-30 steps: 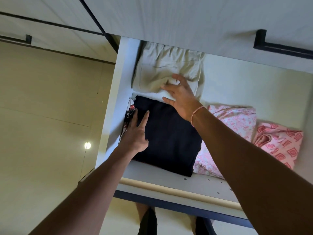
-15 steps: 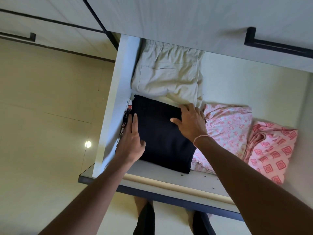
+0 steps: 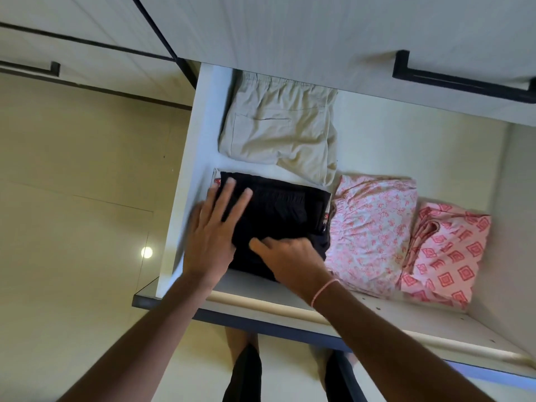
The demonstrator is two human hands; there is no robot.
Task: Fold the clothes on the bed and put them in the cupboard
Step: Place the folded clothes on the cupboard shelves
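Your folded black garment (image 3: 278,216) lies flat at the front left of the cupboard shelf (image 3: 377,311), with a red-patterned strip peeping out at its edges. Behind it, against the left wall, lie the folded beige shorts (image 3: 275,129), pocket side up. Touching its right side sits the pink floral piece (image 3: 374,227), then the pink diamond-print piece (image 3: 446,256), both folded.

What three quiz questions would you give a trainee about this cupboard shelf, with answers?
1. True or false: the left hand and the right hand both touch the black garment.
2. Which lies behind the black garment, deeper on the shelf? A beige shorts; B blue jeans; C white towel.
3. How many pink patterned garments lie on the shelf?
Key: 1 true; 2 A; 3 two.
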